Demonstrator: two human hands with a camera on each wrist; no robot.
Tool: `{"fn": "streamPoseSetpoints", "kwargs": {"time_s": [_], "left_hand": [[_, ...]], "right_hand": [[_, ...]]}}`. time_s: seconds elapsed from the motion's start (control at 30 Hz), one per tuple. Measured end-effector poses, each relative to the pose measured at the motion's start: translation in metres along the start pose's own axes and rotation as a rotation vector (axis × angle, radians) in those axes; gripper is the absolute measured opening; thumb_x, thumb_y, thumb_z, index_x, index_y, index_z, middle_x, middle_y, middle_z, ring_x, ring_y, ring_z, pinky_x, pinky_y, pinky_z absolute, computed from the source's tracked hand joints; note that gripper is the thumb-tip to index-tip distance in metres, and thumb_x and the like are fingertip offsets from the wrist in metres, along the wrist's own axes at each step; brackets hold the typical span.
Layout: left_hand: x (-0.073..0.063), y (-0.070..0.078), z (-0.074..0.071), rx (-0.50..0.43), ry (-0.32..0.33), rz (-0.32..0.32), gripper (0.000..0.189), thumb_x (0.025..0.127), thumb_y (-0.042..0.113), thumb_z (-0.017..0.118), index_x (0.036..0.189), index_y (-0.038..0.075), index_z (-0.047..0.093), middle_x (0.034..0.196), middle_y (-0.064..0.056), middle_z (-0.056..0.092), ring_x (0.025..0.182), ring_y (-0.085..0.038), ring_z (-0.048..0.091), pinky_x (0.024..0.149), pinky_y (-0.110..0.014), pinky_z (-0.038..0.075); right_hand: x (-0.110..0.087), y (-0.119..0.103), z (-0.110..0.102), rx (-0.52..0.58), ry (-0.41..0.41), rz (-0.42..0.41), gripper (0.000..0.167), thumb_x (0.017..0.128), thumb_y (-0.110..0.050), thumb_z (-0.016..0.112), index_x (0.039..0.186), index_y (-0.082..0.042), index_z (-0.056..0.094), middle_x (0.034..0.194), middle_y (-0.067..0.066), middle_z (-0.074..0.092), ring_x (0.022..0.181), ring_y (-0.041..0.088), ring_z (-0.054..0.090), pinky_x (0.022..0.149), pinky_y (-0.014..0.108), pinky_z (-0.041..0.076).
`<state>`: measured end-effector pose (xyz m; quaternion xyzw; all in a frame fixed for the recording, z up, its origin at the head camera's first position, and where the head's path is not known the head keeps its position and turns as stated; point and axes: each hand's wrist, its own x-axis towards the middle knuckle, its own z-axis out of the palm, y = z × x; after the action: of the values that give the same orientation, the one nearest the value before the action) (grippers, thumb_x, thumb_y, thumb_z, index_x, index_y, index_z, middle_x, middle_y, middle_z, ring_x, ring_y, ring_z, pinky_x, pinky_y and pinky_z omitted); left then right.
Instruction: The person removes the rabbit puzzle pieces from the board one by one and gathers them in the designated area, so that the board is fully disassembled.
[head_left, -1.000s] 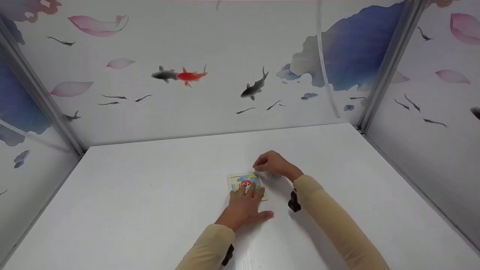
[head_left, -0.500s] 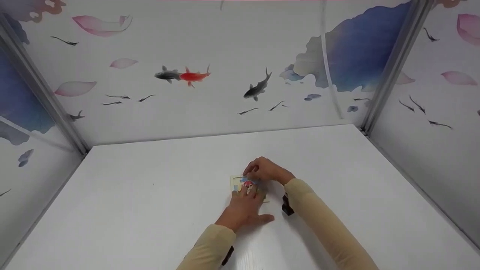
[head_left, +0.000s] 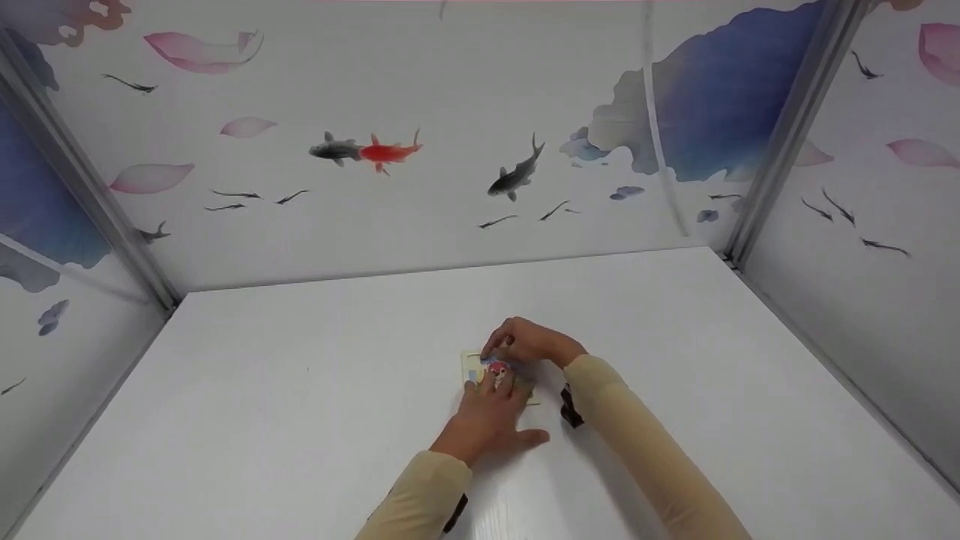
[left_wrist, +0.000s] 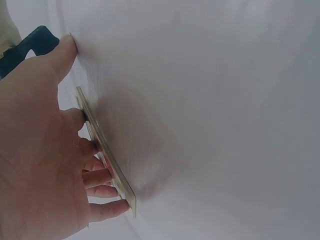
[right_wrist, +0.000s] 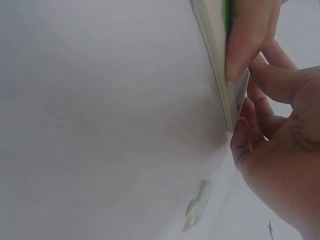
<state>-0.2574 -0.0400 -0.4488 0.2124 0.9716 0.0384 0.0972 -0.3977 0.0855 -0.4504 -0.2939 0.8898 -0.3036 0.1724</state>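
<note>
A small square jigsaw puzzle [head_left: 472,369] with a red-haired cartoon figure lies on the white table, partly covered by both hands. My left hand [head_left: 484,424] rests on its near part, fingers spread and thumb out to the side; the left wrist view shows fingertips along the board's edge [left_wrist: 111,155]. Over the far right part, my right hand [head_left: 531,341] bends down with curled fingers. In the right wrist view its thumb and fingers pinch a thin puzzle piece [right_wrist: 242,92] tilted against the frame's corner. How far the piece sits in the frame is hidden.
One loose puzzle piece [right_wrist: 199,204] lies on the table beyond the board in the right wrist view. The white table [head_left: 300,420] is enclosed by walls [head_left: 420,225] printed with fish and petals. A metal corner post [head_left: 780,135] stands at the back right.
My right hand has moved left and slightly down from beside the puzzle to over its far edge, bringing the piece there. The left hand has stayed on the board. The view shifted slightly.
</note>
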Motion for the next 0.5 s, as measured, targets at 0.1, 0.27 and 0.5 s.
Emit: {"fn": "streamPoseSetpoints", "kwargs": {"time_s": [0.1,0.27,0.5], "left_hand": [[0.0000,-0.0001,-0.0004,-0.011,-0.015,-0.010,0.083,0.093,0.069,0.051,0.156,0.018,0.037,0.166,-0.010,0.027,0.156,-0.031,0.019,0.119,-0.061,0.028],[-0.0009,0.0011,-0.0014,-0.037,-0.015,-0.019,0.083,0.092,0.069,0.053,0.156,0.018,0.038,0.166,-0.009,0.027,0.156,-0.030,0.018,0.120,-0.061,0.027],[-0.0029,0.0022,-0.0027,-0.060,-0.001,-0.023,0.082,0.091,0.068,0.056,0.155,0.018,0.039,0.166,-0.009,0.028,0.155,-0.031,0.021,0.120,-0.062,0.026]], "right_hand": [[-0.0004,0.0000,-0.0002,0.000,-0.013,-0.021,0.033,0.096,0.003,0.054,0.107,-0.014,0.079,0.124,0.009,0.070,0.119,0.029,0.060,0.106,0.048,0.048],[-0.0007,0.0010,0.0003,0.007,-0.019,-0.017,0.035,0.095,0.006,0.053,0.108,-0.014,0.078,0.124,0.008,0.070,0.116,0.027,0.058,0.108,0.048,0.046],[-0.0019,-0.0003,-0.0009,0.018,-0.028,-0.003,0.038,0.092,0.008,0.052,0.110,-0.016,0.076,0.119,0.008,0.067,0.115,0.026,0.056,0.111,0.050,0.044]]}}
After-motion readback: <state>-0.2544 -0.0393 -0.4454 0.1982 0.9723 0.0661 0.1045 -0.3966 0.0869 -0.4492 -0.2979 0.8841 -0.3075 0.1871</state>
